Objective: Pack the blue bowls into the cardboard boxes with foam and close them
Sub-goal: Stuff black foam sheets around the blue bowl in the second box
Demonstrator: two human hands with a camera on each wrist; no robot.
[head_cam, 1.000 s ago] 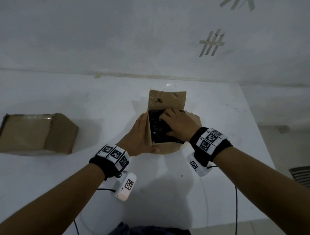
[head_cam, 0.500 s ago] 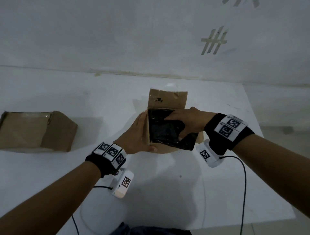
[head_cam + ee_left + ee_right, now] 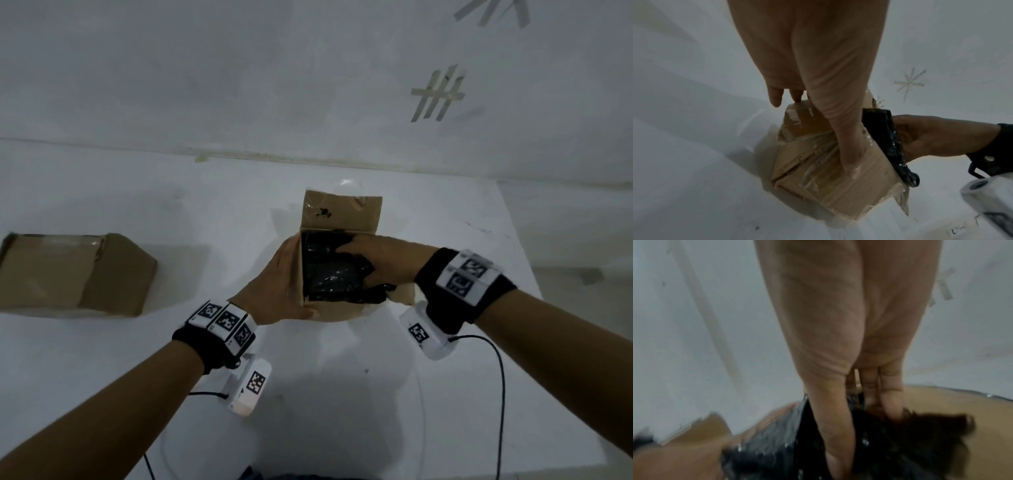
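Observation:
An open cardboard box [image 3: 337, 312] stands mid-table, its far flap upright. A sheet of black foam [image 3: 329, 274] fills its mouth, and the foam's right edge bulges over the right wall. My right hand [image 3: 380, 263] comes in from the right and pinches that foam [image 3: 900, 443] between thumb and fingers. My left hand [image 3: 277, 284] clasps the box's [image 3: 828, 186] left near corner, thumb on the front wall, fingers along the left side. No blue bowl shows; the foam hides the box's inside.
A second cardboard box [image 3: 68, 270] lies shut at the table's left. The white table [image 3: 342, 394] ends at the wall behind and at an edge on the right. Cables hang from both wrist cameras near the front.
My right wrist has swung out to the right. Its hand went from lying on the foam inside the box to gripping the foam's right edge. The left hand stayed.

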